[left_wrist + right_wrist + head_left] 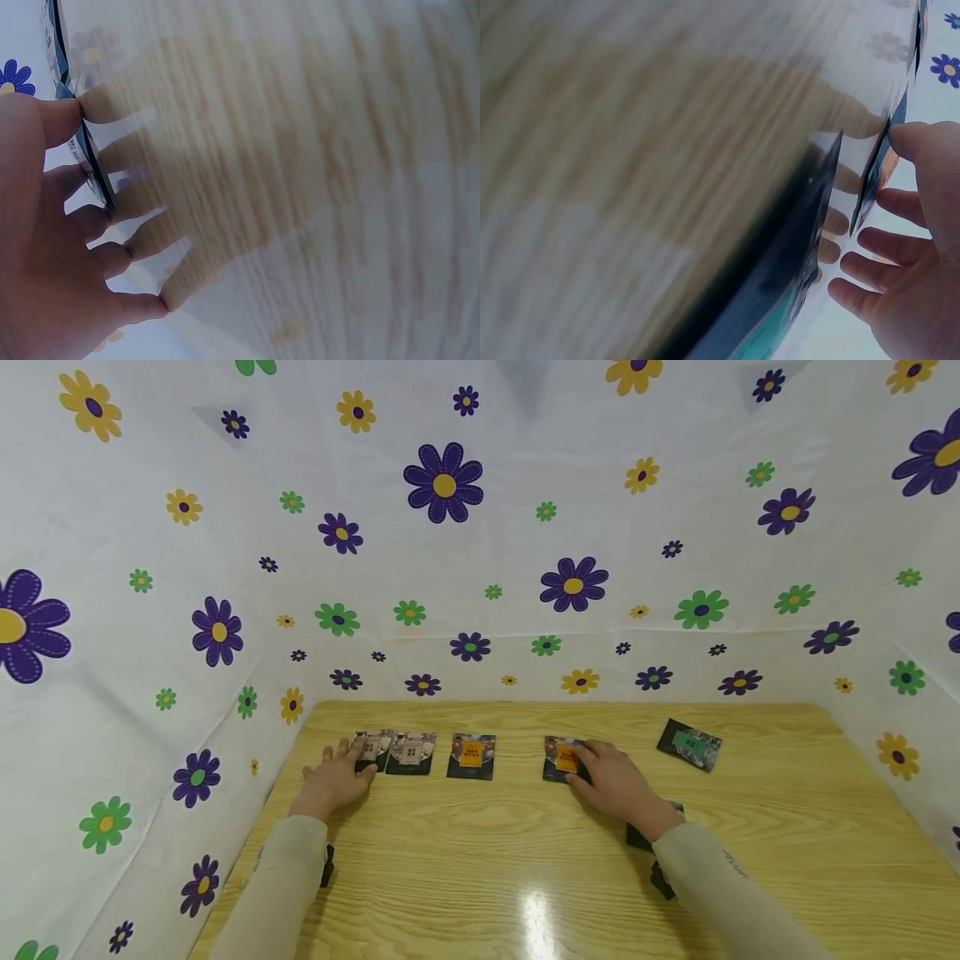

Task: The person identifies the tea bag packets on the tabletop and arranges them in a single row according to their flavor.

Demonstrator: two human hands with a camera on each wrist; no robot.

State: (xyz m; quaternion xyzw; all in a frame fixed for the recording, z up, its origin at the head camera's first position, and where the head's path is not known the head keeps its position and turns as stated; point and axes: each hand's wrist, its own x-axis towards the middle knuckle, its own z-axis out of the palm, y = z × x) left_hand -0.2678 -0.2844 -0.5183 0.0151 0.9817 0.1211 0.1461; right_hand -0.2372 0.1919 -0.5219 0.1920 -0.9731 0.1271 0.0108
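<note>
My left hand (337, 781) lies at the far left, its fingers spread over the leftmost flat square packet (372, 749). In the left wrist view, the thumb touches one corner of that packet (94, 169), which lies flat on the table. Close to its right lies a similar packet with a pale label (411, 752). My right hand (617, 781) touches the right side of an orange-labelled packet (557, 758), thumb and index fingertip at it. The other fingers of this hand are spread apart and hold nothing. Another orange-labelled packet (471, 757) lies between the hands.
A green-labelled packet (691, 745) lies askew at the back right. Beneath my right wrist a dark packet (640, 837) is partly hidden; its green patch shows in the right wrist view. A flower-patterned white sheet (480, 560) stands around the wooden table (465, 852).
</note>
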